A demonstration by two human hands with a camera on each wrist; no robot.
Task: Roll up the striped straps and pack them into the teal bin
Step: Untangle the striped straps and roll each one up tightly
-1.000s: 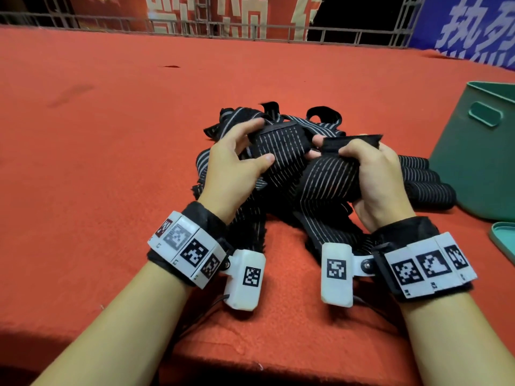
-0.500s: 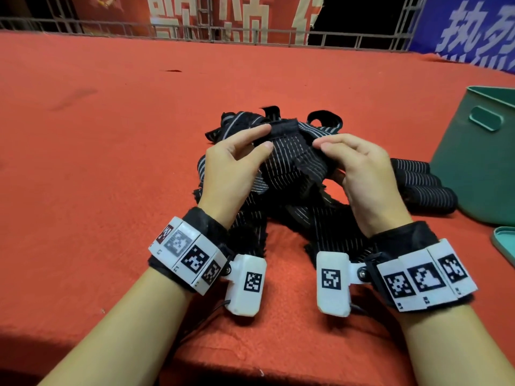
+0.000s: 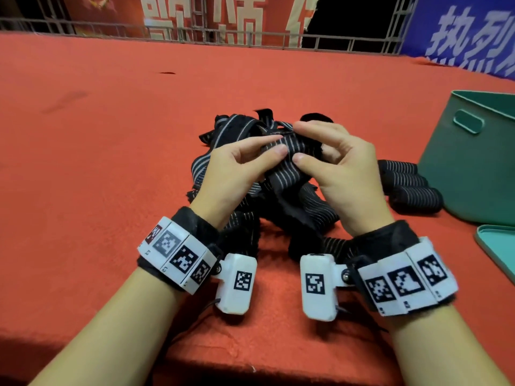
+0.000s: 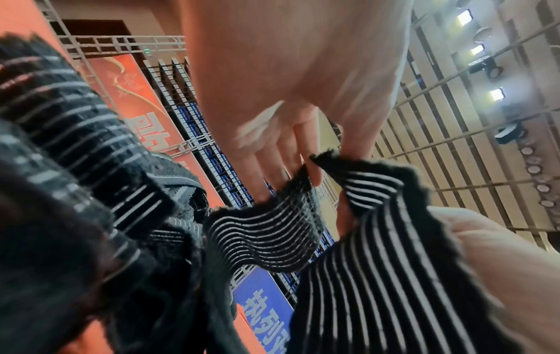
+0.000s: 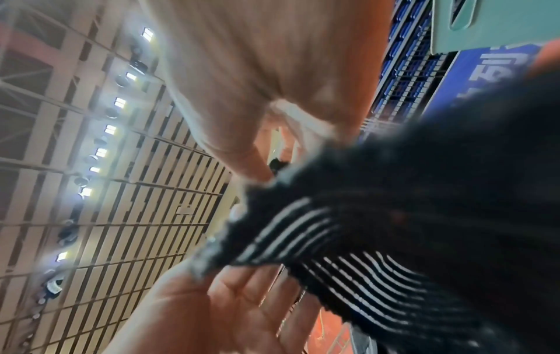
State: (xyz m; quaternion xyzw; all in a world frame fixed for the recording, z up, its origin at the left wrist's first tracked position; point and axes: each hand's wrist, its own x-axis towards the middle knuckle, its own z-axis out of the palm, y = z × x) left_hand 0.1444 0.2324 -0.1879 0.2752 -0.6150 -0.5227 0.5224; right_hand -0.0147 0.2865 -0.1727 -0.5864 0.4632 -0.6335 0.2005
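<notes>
— Both hands are up on one strap: left hand (image 3: 237, 168) pinching its end between thumb and forefinger, right hand (image 3: 337, 162) pinching the same end from the other side, thumbs almost meeting.

— Which strap? It all looks like one black heap to me.

— The striped strap (image 3: 289, 160) they've lifted off the pile of loose straps (image 3: 250, 218). Its tail hangs back down into the heap, on the red cloth (image 3: 111, 162).

— Rolling yet?

— I'd say just starting; the end looks bunched rather than flat. If they roll it like that, I'd expect a lopsided coil that loosens once set down.

— And the tail?

— That's my other worry. It runs into the tangle, so pulling could drag neighbours along or snag on a loop.

— Anything finished?

— Three rolled straps (image 3: 404, 179) lie side by side just left of the teal bin (image 3: 473, 168), outside it, touching or nearly so. I can't see into the bin from here. A teal lid (image 3: 498, 246) lies in front of it.

— So the rolls could unwind out there?

— Possibly, if bumped by the right wrist.
</notes>
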